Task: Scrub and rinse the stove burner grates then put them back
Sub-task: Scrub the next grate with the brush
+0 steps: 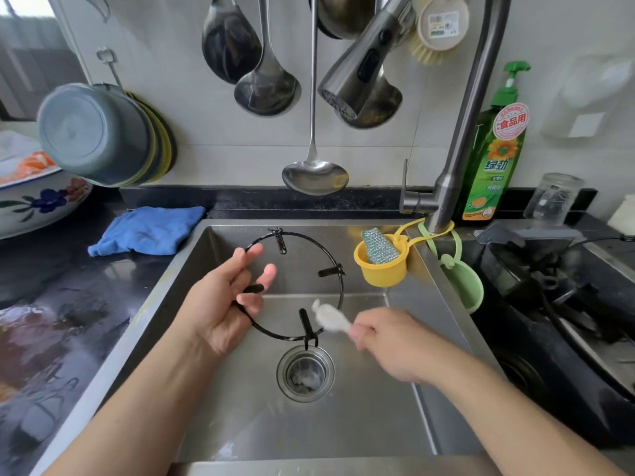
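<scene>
A black ring-shaped burner grate [335, 266] with several prongs is held tilted over the steel sink [378, 424]. My left hand [226, 304] holds the ring's left side, the thumb and lower fingers curled round it and the upper fingers straight. My right hand [388, 341] grips a small brush [329, 317], blurred with motion. Its pale bristle head touches the ring near the lower prong, above the drain [305, 372]. The stove [549, 304] with more dark grates lies to the right of the sink.
The tap [457, 139] with its spray head [364, 63] rises behind the sink, with no water running. A yellow cup with a scourer [381, 259] hangs on the sink's right wall. A green soap bottle [494, 149], a blue cloth [147, 231] and hanging ladles [312, 173] lie around.
</scene>
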`<act>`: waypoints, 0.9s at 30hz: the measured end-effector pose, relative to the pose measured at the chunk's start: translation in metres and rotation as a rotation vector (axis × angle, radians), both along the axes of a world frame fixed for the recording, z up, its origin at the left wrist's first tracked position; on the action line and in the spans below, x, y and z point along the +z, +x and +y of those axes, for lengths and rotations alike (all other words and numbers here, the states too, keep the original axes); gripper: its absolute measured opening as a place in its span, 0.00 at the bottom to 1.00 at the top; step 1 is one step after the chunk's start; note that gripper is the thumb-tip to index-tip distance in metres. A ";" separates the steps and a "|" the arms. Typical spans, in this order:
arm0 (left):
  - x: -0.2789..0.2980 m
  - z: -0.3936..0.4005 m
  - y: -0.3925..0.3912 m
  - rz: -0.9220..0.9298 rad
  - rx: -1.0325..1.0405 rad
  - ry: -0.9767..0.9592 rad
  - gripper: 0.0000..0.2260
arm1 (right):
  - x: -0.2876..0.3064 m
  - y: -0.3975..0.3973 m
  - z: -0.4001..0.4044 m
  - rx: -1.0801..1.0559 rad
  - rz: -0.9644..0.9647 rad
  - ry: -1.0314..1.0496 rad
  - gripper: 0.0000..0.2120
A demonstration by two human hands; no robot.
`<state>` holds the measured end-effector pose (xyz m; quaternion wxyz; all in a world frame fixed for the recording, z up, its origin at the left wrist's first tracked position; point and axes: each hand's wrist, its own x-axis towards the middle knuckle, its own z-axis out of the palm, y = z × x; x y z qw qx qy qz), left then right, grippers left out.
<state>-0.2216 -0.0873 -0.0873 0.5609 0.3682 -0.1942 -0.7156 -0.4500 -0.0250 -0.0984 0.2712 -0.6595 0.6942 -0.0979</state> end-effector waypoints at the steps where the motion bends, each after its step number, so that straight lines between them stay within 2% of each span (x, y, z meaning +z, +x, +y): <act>1: 0.000 0.002 -0.004 -0.025 -0.022 0.006 0.13 | 0.002 -0.009 -0.006 -0.064 0.033 -0.034 0.17; 3: -0.001 0.003 -0.007 -0.071 -0.049 0.019 0.12 | 0.003 -0.022 -0.014 -0.128 0.047 -0.113 0.18; 5: -0.001 0.002 -0.004 -0.102 -0.040 0.045 0.12 | 0.003 -0.027 -0.013 -0.101 -0.010 -0.159 0.18; 9: 0.000 0.002 0.002 -0.101 -0.074 0.105 0.12 | 0.011 -0.030 -0.010 -0.222 -0.394 -0.252 0.17; 12: 0.005 0.008 -0.002 -0.130 -0.169 0.109 0.11 | 0.015 -0.025 -0.010 -0.291 -0.641 -0.055 0.17; 15: 0.005 0.008 -0.002 -0.159 -0.178 0.115 0.11 | 0.012 -0.017 -0.005 -0.194 -0.821 0.117 0.17; 19: 0.001 0.004 -0.002 -0.172 -0.090 0.090 0.10 | 0.013 -0.016 -0.004 -0.186 -1.055 0.176 0.08; 24: -0.006 0.009 -0.012 -0.243 0.009 0.140 0.18 | 0.012 -0.016 -0.003 -0.364 -1.319 0.200 0.07; 27: -0.006 0.030 -0.032 -0.252 -0.093 0.161 0.23 | 0.009 -0.009 -0.003 -0.449 -1.445 0.152 0.08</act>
